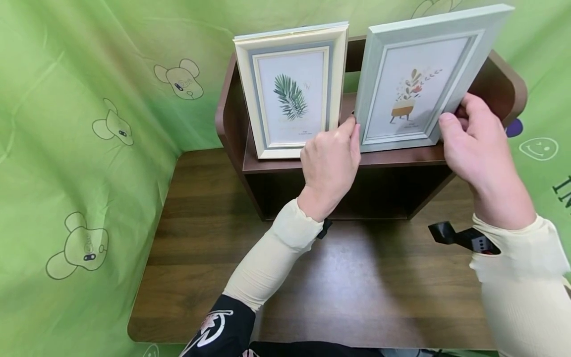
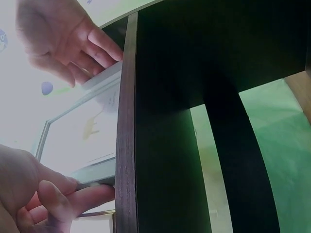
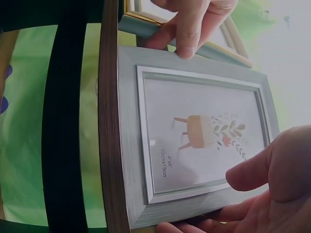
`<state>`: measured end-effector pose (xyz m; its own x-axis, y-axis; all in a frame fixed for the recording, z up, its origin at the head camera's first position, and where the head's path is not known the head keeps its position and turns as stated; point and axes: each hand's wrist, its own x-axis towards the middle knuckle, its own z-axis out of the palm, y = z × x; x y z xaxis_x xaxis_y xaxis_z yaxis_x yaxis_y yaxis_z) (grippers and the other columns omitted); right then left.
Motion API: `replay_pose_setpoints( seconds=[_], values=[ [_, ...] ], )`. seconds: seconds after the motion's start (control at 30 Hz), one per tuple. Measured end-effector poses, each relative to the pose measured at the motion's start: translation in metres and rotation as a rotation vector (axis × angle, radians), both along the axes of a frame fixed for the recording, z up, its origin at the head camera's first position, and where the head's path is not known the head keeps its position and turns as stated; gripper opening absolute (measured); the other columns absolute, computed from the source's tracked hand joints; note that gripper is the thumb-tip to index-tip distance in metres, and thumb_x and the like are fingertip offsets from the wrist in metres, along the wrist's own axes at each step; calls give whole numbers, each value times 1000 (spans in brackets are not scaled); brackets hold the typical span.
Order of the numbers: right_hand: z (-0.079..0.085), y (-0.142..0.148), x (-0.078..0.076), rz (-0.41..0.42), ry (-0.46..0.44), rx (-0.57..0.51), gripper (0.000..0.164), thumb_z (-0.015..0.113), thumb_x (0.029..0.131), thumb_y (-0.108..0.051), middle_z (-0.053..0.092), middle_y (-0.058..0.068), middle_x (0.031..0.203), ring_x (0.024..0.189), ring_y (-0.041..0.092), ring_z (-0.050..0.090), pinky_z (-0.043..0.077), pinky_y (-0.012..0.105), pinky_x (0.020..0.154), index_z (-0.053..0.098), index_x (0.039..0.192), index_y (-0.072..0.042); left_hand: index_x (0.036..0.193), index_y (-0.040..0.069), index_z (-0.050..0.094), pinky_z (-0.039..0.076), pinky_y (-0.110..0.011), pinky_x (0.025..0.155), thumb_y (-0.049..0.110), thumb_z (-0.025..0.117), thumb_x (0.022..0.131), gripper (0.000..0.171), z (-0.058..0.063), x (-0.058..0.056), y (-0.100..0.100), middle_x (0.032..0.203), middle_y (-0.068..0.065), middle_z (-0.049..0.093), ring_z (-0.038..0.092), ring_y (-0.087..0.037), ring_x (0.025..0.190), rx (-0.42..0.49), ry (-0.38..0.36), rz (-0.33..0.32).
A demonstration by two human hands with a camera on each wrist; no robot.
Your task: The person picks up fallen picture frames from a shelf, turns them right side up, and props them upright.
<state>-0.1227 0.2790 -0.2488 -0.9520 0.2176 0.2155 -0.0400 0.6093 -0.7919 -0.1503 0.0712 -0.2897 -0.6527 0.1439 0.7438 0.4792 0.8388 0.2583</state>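
Observation:
A pale grey-blue picture frame, its print showing a plant in a legged pot, stands upright on the top of a dark brown shelf unit. My left hand pinches its lower left edge, the thumb on the front as the right wrist view shows. At the opposite edge my right hand grips the frame, thumb in front and fingers passing behind. Left of it stands a cream picture frame with a green leaf print, close to my left hand. Another frame's edge shows behind the cream one.
The shelf unit has raised side panels and an open compartment below. It stands on a brown wooden table. Green cloth with cartoon drawings hangs behind and at the sides.

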Motion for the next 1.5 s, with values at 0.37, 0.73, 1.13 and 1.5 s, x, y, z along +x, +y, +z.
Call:
replay_pose_setpoints(
  seconds=[0.37,0.73,1.13,1.5],
  values=[
    [-3,2,0,25,19,-26,49,42,102,-28,57,4,129,106,-2,53,37,11,85,41,150,-21,106,21,72,42,-30,43,28,55,100,20,4,4,1,71,3,70,64,-22,54,-66,-44,43],
    [-4,2,1,30,19,-6,48,43,102,-29,59,6,125,101,-5,54,37,12,82,43,148,-18,98,17,66,40,-31,41,28,51,101,19,5,5,2,62,3,61,61,-24,51,-79,-83,25],
    [-4,1,0,25,31,32,50,44,101,-29,56,13,128,99,-7,53,36,13,82,41,150,-15,100,16,67,44,-33,44,29,54,99,18,4,6,2,62,3,62,64,-23,55,-71,-68,12],
    [-5,1,4,32,51,9,53,46,100,-25,47,17,142,119,5,50,35,18,99,35,152,-20,121,14,68,41,-28,42,29,52,100,31,3,11,-4,63,5,63,62,-18,52,-81,-21,-13]
  ],
)
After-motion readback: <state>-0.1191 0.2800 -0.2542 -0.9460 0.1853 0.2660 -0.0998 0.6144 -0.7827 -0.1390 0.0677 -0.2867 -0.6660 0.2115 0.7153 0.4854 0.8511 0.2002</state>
